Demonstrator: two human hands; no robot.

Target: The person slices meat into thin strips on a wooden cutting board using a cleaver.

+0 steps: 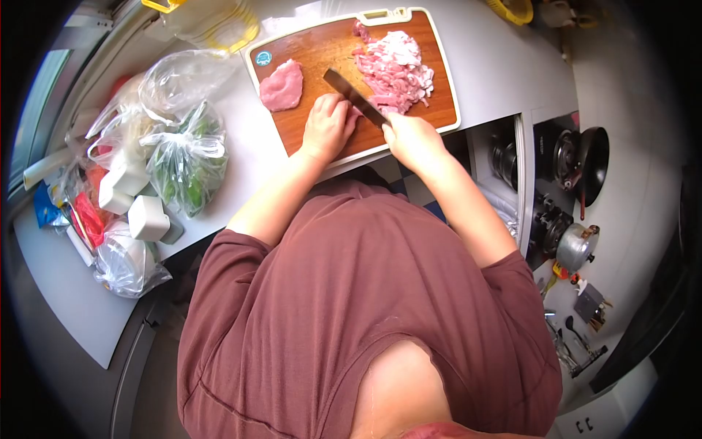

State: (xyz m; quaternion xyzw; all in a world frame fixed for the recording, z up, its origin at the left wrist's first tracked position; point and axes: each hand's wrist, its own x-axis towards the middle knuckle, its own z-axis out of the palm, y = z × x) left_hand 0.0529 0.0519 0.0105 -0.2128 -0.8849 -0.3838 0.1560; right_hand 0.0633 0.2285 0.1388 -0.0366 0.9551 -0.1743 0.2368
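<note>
A brown cutting board (307,137) with a pale rim lies on the counter. My right hand (411,139) is closed around the handle of a knife (355,95), whose dark blade points up and to the left over the board. Beside the blade, my left hand (327,126) presses its curled fingers on a small piece of meat (353,115), mostly hidden under them. A larger slab of pink meat (281,85) rests at the board's left side. Cut strips of meat (395,72) are heaped at its right.
Left on the counter (252,146) are a plastic bag with green vegetables (186,164), other bags and white containers (148,218). A yellow-rimmed clear container (212,25) stands behind. At right are a stove, a black pan (593,167) and a metal pot (575,247).
</note>
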